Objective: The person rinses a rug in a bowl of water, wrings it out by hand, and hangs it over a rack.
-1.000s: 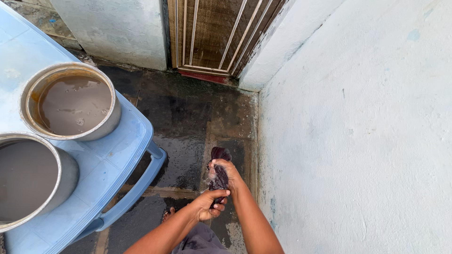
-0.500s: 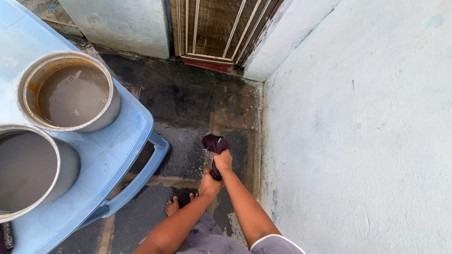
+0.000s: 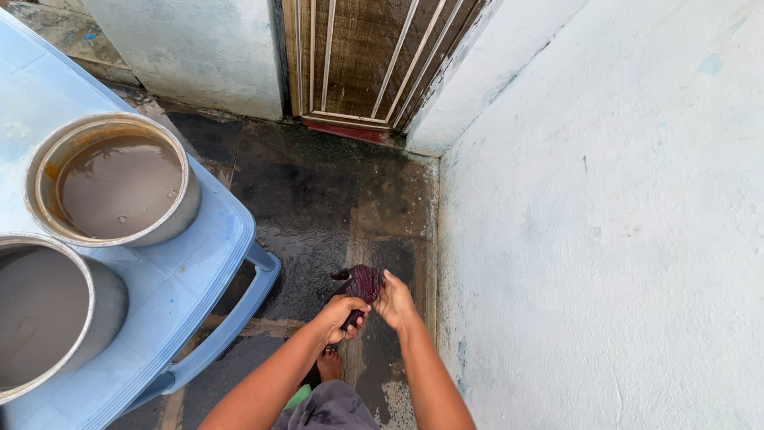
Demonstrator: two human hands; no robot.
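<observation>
Both hands squeeze a dark red cloth. The left hand has its fingers curled tight around the low end; the right hand presses its side. It looks like wringing, so another hard twist fits. Beyond the fingers is wet floor. The wall is close on the right, the blue table on the left.

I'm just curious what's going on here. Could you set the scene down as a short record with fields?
place: wet stone floor beside a pale wall
left hand: grips the low end of a dark red cloth
right hand: on the cloth's bunched top
cloth: twisted into a tight wad
nearby: two metal pots of murky water on a blue table
</observation>
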